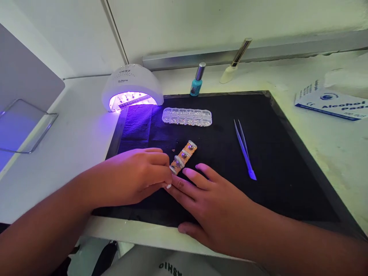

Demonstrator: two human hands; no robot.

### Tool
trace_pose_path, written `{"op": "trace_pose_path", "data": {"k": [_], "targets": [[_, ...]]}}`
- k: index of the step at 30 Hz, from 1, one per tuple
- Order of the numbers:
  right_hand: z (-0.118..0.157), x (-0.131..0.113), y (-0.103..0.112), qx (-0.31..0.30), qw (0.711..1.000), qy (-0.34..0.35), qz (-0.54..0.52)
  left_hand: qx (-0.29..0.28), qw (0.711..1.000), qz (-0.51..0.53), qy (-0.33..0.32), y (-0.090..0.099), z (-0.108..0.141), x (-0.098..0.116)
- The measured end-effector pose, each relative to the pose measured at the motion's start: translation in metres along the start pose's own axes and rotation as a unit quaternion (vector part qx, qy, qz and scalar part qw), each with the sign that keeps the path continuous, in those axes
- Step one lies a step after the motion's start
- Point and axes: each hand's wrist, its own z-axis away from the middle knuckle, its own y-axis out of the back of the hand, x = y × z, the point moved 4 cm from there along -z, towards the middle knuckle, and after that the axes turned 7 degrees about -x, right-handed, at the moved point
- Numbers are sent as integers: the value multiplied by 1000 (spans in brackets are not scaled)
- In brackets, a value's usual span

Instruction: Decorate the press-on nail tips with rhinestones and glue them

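Note:
My left hand (143, 172) is closed in a pinch at the middle of the black mat (276, 153). A small white bit (168, 186) shows at its fingertips; what it is I cannot make out. Against those fingertips rest the leading fingers of my right hand (204, 195), which lies palm down with its fingers stretched out and the thumb apart. Just beyond both hands, a short orange-tan strip (188, 150) lies slantwise, bearing whitish pieces and shiny silver round bits. The near end of the strip is partly hidden behind my fingers.
A lit white nail lamp (132, 82) stands at the back left. Behind the strip lies a clear compartment case (186, 117). Tweezers (245, 149) lie to the right. Blue (196, 86) and cream (229, 74) polish bottles stand behind, with an alcohol pads box (330, 101) far right.

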Motion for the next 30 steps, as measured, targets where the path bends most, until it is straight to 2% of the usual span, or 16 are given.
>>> {"op": "trace_pose_path", "data": {"k": [6, 13, 19, 23, 27, 30], "targets": [[0, -1, 0, 4, 1000, 0, 5, -13, 999, 17, 27, 0, 1, -6], [4, -1, -3, -16, 1000, -2, -3, -1, 999, -7, 38, 5, 5, -10], [5, 0, -6, -42, 999, 1, -20, 68, 997, -13, 21, 17, 9, -21], [8, 0, -4, -57, 998, 1, -24, 105, 994, -1, 36, 21, 10, -32], [12, 2, 5, -63, 997, 17, -27, 111, 991, 20, 64, 20, 7, -42], [15, 6, 17, -35, 999, 22, -36, 123, 989, 29, 71, 19, 5, -45]]}}
